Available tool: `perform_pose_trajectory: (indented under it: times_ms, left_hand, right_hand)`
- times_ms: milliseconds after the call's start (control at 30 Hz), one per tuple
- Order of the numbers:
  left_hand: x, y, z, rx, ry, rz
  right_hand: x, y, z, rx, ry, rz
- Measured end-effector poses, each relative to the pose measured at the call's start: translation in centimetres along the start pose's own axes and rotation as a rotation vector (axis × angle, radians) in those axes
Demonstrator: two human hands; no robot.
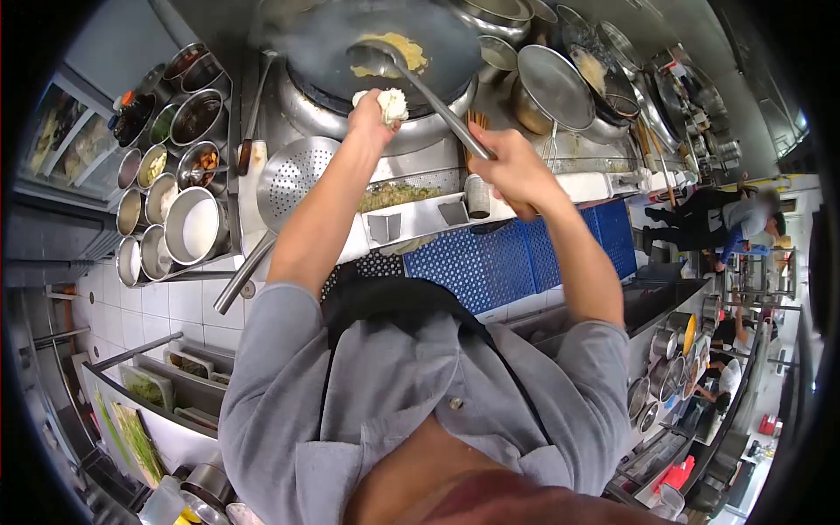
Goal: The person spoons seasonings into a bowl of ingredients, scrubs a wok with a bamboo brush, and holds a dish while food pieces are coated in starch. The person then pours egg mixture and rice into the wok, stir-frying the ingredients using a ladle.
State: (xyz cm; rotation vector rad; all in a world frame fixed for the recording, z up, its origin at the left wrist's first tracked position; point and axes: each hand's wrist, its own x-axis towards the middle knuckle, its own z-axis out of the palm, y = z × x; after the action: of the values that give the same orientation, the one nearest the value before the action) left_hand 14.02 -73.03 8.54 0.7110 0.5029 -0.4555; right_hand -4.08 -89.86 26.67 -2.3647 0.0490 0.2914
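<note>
1. Left hand [376,122]: grasping a bunched white cloth [392,105] at the near rim of the wok [306,52].
2. Yellow food [404,49]: inside the wok, touching the ladle [376,59].
3. Right hand [514,166]: clenched around the ladle's handle.

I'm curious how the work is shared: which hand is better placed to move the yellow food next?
Probably the right hand: it grips the ladle, whose bowl is in the wok at the yellow food. The left hand, near the wok's rim, holds a crumpled white wad.
</note>
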Motion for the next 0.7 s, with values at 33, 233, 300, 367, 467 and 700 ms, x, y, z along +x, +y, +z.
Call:
perform_pose_trajectory:
  times_ms: [33,233,300,367,467,700]
  left_hand:
    - [-2.6,1.3,1.6,-0.01,0.036,0.005]
    - [-4.2,2.4,1.9,0.037,-0.014,0.004]
    - [-7.6,2.7,2.5,0.114,-0.143,-0.05]
    - [-10.3,3.0,3.9,0.132,-0.109,-0.058]
    - [-6.4,2.2,3.3,0.088,-0.001,0.035]
    - [-10.1,-5.0,-3.4,-0.081,-0.068,0.125]
  right_hand:
    - [-0.8,-0.8,-1.4,-0.003,-0.051,0.023]
    - [-2.3,-1.9,-3.4,-0.048,-0.155,0.025]
    - [-3.2,-2.9,-4.6,-0.129,-0.181,0.054]
    - [-2.6,-2.5,-4.8,-0.215,-0.184,0.02]
    - [2.7,-1.0,-2.8,-0.376,-0.087,-0.055]
    - [-0.6,1.3,0.7,-0.332,0.342,-0.309]
